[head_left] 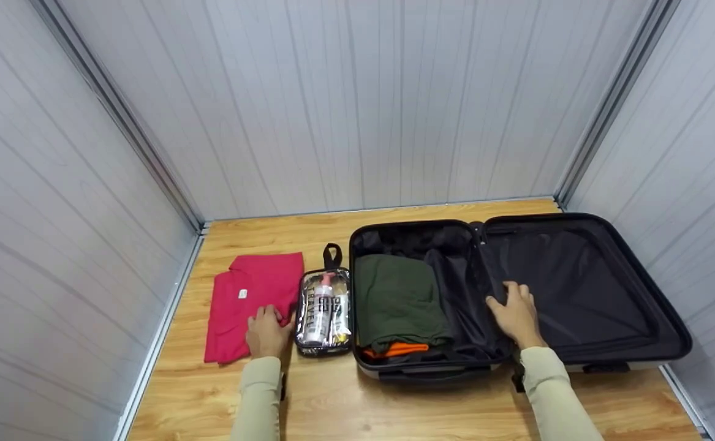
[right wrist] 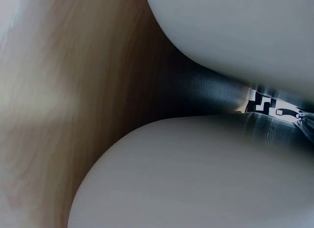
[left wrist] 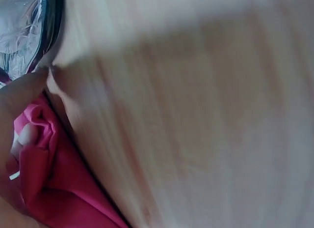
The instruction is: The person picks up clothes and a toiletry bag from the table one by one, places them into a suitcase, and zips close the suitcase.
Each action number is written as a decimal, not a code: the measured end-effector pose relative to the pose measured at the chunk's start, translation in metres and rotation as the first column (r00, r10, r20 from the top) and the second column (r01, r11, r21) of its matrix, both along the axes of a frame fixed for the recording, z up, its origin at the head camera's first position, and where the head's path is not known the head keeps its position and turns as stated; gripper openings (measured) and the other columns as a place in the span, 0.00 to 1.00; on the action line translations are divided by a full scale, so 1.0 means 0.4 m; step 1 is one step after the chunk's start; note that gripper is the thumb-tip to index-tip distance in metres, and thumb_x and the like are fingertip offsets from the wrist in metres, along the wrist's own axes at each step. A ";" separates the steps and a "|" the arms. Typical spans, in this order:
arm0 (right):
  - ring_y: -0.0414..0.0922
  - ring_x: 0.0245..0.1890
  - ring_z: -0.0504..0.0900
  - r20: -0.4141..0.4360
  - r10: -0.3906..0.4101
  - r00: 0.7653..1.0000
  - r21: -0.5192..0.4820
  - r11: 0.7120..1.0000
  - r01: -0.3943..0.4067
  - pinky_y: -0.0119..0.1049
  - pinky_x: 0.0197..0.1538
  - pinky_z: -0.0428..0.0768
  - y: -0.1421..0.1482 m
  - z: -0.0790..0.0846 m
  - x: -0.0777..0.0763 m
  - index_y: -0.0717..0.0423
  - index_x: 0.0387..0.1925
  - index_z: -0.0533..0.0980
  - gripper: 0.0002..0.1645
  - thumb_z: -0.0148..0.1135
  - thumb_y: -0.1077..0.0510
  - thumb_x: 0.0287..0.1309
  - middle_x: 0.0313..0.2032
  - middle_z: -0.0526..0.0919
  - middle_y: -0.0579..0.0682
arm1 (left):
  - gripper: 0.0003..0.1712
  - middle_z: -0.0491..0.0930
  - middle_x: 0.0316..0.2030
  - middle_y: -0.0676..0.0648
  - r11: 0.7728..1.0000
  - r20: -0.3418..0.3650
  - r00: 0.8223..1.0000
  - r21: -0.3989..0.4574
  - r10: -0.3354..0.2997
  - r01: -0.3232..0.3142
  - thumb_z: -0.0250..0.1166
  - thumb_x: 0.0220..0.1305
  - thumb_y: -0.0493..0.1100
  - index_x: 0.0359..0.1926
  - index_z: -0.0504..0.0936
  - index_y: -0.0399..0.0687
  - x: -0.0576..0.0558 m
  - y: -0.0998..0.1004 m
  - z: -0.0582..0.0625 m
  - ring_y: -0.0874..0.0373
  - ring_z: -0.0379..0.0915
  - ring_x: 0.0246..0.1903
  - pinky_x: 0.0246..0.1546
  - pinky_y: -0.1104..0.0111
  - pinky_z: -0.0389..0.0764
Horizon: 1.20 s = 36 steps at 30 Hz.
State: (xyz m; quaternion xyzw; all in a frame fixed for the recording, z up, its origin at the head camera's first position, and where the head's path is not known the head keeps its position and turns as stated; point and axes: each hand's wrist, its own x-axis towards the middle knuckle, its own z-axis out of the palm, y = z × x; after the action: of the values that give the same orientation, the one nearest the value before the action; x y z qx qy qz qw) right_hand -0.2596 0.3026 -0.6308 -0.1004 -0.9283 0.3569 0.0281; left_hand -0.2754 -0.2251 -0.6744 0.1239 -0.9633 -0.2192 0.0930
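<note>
Panels (head_left: 382, 110), pale and streaked, wall in the wood-grain surface (head_left: 332, 407) on three sides. From my remote seat I count one red garment (head_left: 234, 306), its near right part grasped by the left hand (head_left: 267, 334), one clear pouch (head_left: 326, 351) beside it, and one open suitcase (head_left: 584, 288) holding one green cloth (head_left: 400, 300) and one orange cloth (head_left: 400, 349). The right hand (head_left: 518, 317) rests near the suitcase's middle, and I cannot tell whether it pinches the lining.
</note>
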 end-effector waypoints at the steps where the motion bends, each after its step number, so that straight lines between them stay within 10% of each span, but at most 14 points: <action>1: 0.67 0.66 0.63 -0.002 -0.001 1.000 0.000 1.000 0.001 0.63 0.68 0.64 0.000 0.000 0.000 0.64 0.73 0.60 0.39 0.57 0.47 0.70 0.65 0.63 0.69 | 0.20 0.79 0.41 0.41 1.000 0.005 1.000 0.003 0.009 -0.009 0.76 0.56 0.53 0.34 0.76 0.46 -0.003 0.002 0.001 0.38 0.73 0.45 0.42 0.43 0.79; 13: 0.67 0.66 0.62 -0.008 0.007 1.000 -0.002 1.000 -0.007 0.63 0.67 0.64 0.004 -0.002 -0.001 0.65 0.73 0.60 0.39 0.58 0.48 0.70 0.64 0.64 0.70 | 0.32 0.78 0.59 0.33 0.996 0.055 0.995 0.019 0.088 -0.089 0.64 0.66 0.39 0.68 0.64 0.35 -0.027 0.015 0.018 0.30 0.73 0.54 0.47 0.36 0.79; 36: 0.68 0.65 0.64 -0.012 -0.006 1.000 0.008 1.000 0.007 0.63 0.67 0.65 0.002 0.004 0.001 0.67 0.71 0.61 0.39 0.58 0.48 0.69 0.62 0.65 0.70 | 0.25 0.81 0.48 0.25 0.998 0.198 0.978 -0.022 0.064 -0.061 0.57 0.67 0.48 0.49 0.76 0.26 -0.026 -0.017 0.031 0.23 0.78 0.48 0.48 0.35 0.79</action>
State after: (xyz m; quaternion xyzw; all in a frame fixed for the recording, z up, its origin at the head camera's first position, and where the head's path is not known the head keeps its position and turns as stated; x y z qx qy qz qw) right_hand -0.2592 0.3035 -0.6293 -0.1012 -0.9293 0.3535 0.0352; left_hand -0.2856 -0.2320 -0.6621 0.1745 -0.9651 -0.1953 0.0042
